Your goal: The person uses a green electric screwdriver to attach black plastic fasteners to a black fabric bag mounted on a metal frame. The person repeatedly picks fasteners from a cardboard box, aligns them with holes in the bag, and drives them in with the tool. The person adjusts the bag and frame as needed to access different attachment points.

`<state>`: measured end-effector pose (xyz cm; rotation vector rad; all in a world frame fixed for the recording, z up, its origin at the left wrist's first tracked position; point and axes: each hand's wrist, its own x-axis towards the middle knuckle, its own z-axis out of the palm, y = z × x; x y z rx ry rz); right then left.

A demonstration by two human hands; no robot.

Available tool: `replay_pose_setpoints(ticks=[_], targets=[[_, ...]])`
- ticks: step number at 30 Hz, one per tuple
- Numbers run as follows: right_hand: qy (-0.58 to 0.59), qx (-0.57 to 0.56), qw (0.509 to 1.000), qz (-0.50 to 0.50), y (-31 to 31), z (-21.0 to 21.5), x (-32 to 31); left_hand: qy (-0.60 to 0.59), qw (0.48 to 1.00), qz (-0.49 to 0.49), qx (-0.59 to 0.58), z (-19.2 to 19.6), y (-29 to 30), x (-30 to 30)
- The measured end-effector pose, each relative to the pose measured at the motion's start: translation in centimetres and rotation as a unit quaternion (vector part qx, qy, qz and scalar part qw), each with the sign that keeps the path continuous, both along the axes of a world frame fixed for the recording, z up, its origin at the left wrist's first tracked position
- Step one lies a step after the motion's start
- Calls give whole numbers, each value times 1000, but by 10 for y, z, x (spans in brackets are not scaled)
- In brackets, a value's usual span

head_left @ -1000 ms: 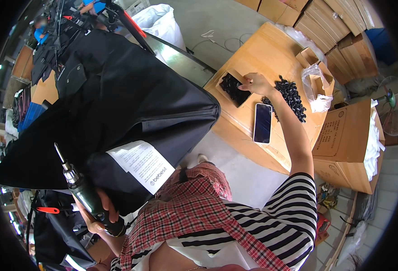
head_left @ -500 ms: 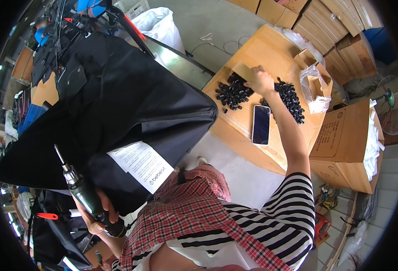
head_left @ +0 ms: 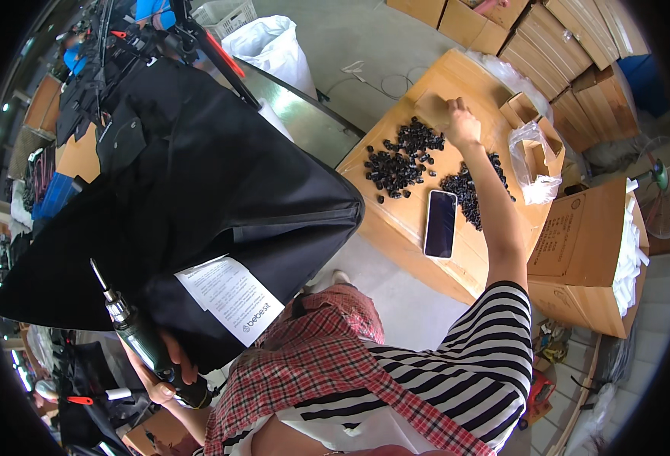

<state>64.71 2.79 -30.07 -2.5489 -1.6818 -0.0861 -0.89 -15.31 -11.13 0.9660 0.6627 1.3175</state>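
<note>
Right hand (head_left: 462,121) is closed round a small cardboard box (head_left: 435,106) tipped over the far side of the counter (head_left: 395,220), black parts (head_left: 399,158) heaped just under it beside the phone (head_left: 440,223), while left hand (head_left: 169,372) keeps a full-fist grip on the screwdriver (head_left: 141,338), parked low and away from the counter.

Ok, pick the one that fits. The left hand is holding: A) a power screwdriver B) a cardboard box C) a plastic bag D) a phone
A: the left hand grips a dark power screwdriver, bit up, beside the black fabric.
</note>
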Motion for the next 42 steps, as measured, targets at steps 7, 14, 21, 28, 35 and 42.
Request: replay_pose_setpoints(ticks=[7,14,21,28,35,42], targets=[[4,64,994,-86,15,4,84,28,999,7,22,5,1,12],[-66,101,990,-67,0,-40,113,22,999,22,19,0,-3,11],[145,102,984,-19,-1,-115,67,-14,999,36,-19,2,-2,9],[72,82,993,43,10,-114,69,10,998,60,-22,9,-6,18],[265,429,830,240,48,129,-151,11,997,-70,-16,25,5,17],[431,341,598,583,-35,282,-419,55,989,-127,57,47,-15,2]])
